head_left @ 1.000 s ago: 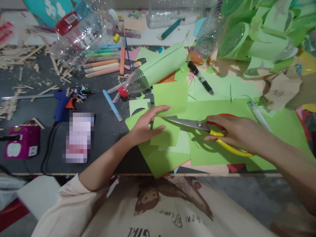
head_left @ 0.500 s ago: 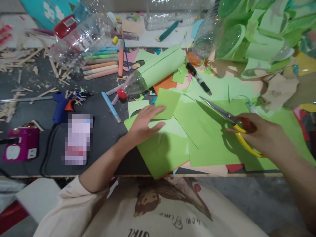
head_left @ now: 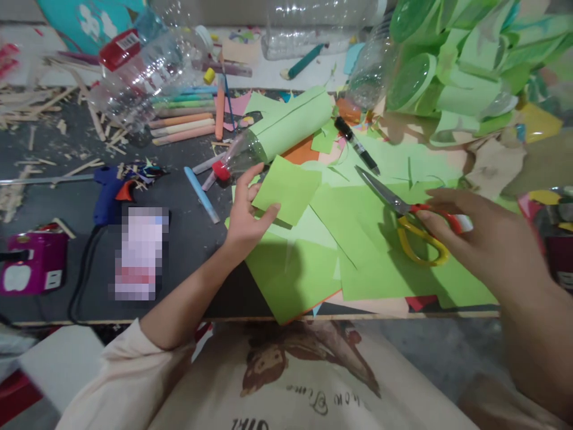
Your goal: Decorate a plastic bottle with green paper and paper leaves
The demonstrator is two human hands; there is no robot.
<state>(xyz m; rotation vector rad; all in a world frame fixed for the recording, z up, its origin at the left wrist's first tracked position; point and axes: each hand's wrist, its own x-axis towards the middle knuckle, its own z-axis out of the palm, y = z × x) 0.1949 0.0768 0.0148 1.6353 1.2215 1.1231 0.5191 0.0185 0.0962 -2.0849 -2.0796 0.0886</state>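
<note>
My left hand (head_left: 248, 212) is closed on a small square of green paper (head_left: 289, 190), thumb on top and fingers at its left edge. Larger green paper sheets (head_left: 380, 251) lie beneath it on the dark table. To the right, my right hand (head_left: 487, 239) grips scissors (head_left: 405, 209) with one red and one yellow handle. Their blades look closed and point away to the upper left, above the green sheets. Just beyond the square lies a plastic bottle (head_left: 244, 152) with a red cap, wrapped in light green paper. A black marker (head_left: 357, 145) is past the scissor tips.
On the left are a blue glue gun (head_left: 107, 191), a phone (head_left: 141, 254) with a blurred screen and a purple box (head_left: 33, 263). Coloured pens (head_left: 183, 122) and clear bottles (head_left: 156, 65) lie at the back. Green paper-covered bottle pieces (head_left: 465, 77) crowd the far right.
My left hand has closed on the green square, lifting and turning it slightly left. My right hand has shifted its hold on the scissors, whose yellow handle now shows more fully.
</note>
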